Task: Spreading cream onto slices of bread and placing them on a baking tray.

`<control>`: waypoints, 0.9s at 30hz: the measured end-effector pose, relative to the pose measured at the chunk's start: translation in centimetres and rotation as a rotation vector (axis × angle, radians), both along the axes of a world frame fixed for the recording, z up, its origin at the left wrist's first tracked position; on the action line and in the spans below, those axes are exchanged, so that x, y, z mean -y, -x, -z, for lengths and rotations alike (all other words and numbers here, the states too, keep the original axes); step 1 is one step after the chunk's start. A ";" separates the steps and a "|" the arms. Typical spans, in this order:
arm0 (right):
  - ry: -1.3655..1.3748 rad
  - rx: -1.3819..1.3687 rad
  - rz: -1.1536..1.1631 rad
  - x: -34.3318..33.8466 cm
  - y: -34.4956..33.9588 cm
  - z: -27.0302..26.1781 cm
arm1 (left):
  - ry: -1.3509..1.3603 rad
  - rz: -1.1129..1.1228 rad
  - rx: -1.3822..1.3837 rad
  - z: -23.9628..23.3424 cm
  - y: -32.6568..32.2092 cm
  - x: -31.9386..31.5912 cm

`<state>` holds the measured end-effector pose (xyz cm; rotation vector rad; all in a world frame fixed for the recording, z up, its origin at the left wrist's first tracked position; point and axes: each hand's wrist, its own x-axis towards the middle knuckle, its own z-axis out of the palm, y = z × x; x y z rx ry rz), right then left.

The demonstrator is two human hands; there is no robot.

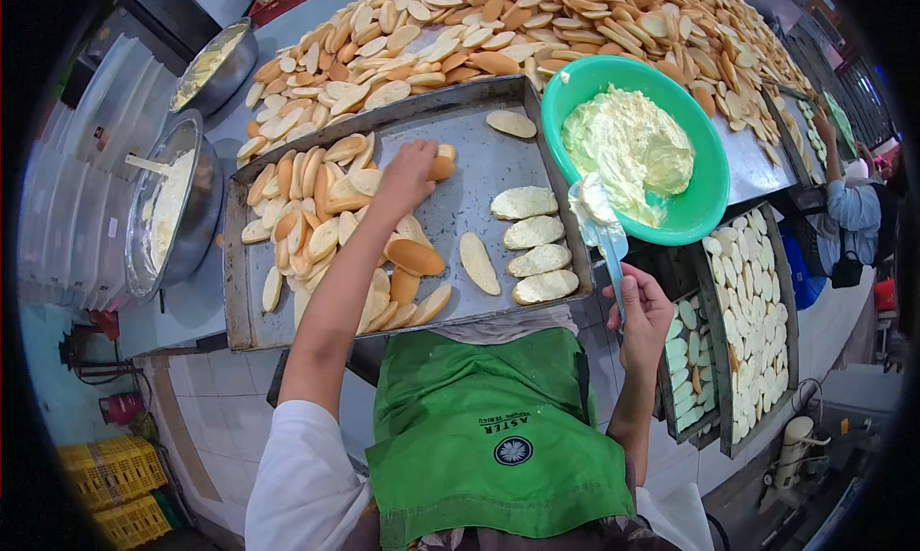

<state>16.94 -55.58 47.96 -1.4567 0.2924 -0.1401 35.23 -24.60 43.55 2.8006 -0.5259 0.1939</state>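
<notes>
My left hand (411,174) reaches over a metal baking tray (424,138) and has its fingers on a bread slice (442,164). A heap of oval bread slices (316,206) fills the tray's left side. My right hand (642,307) grips a light blue spatula (612,253) with pale cream on its blade. Just beyond that blade stands a green plastic bowl (708,199) holding a mound of cream (625,141). Several cream-coated slices (540,261) lie in a column at the tray's right side. Two plain slices, one nearer (479,263) and one farther (511,123), rest apart.
A large pile of bread slices (496,33) covers the table behind the tray. Two steel bowls of cream, a near one (198,213) and a far one (241,62), stand left beside plastic tubs (108,163). Filled trays (783,321) sit at right. Another person (855,206) works farther off.
</notes>
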 end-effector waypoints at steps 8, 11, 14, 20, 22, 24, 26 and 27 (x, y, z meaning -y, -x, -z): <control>0.014 0.015 -0.070 -2.0 -1.3 -0.5 | 0.171 -0.063 -0.075 -1.7 0.9 -1.0; 0.011 0.067 -0.130 -2.9 -2.3 -0.3 | 0.719 -0.166 -0.304 -4.7 3.1 -0.4; 0.013 0.197 -0.247 -4.6 -3.5 -0.2 | 1.220 -0.117 -0.581 -6.8 7.7 0.2; 0.139 0.395 -0.429 -7.8 -5.1 -0.2 | 1.905 0.038 -0.830 -7.3 13.5 2.1; 0.157 0.433 -0.425 -8.2 -5.1 0.7 | 1.940 0.010 -0.894 -6.3 13.6 1.8; 0.214 0.460 -0.398 -8.1 -4.9 1.1 | 1.984 0.047 -0.872 -6.4 13.7 1.8; 0.360 0.449 -0.347 -7.3 -5.0 0.9 | 2.026 0.083 -0.853 -6.3 13.7 1.7; 0.504 0.437 -0.294 -6.7 -5.0 0.7 | 2.006 0.028 -0.769 -6.2 13.6 1.4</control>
